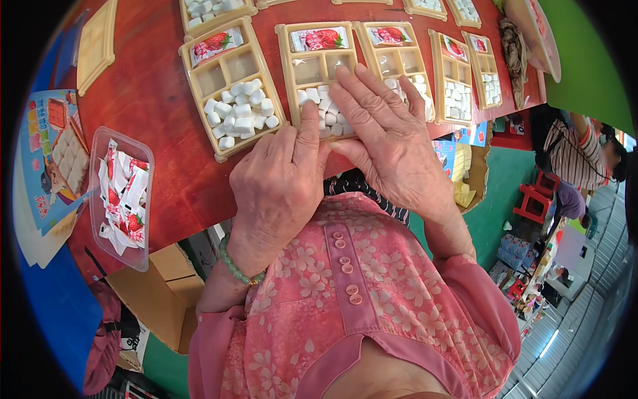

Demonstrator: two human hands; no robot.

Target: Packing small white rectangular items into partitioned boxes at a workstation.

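A beige compartment tray (288,74) lies in front of me on the red table. White marshmallows (319,97) fill its near compartment, and a strawberry-print packet (319,38) lies in the far one. My left hand (279,176) is at the near edge, with the index finger stretched onto the marshmallows and the other fingers bent. My right hand (399,143) lies over the tray's right side, fingers extended, partly covering the marshmallows and the neighbouring tray (363,53). Neither hand visibly holds anything. To the left, another tray (197,96) holds loosely heaped marshmallows (240,114).
A clear plastic box (150,193) of strawberry-print packets (126,199) stands at the left, beside printed cards (50,153). Several filled trays (455,80) line the right and far side. An open cardboard box (159,299) sits below the table edge.
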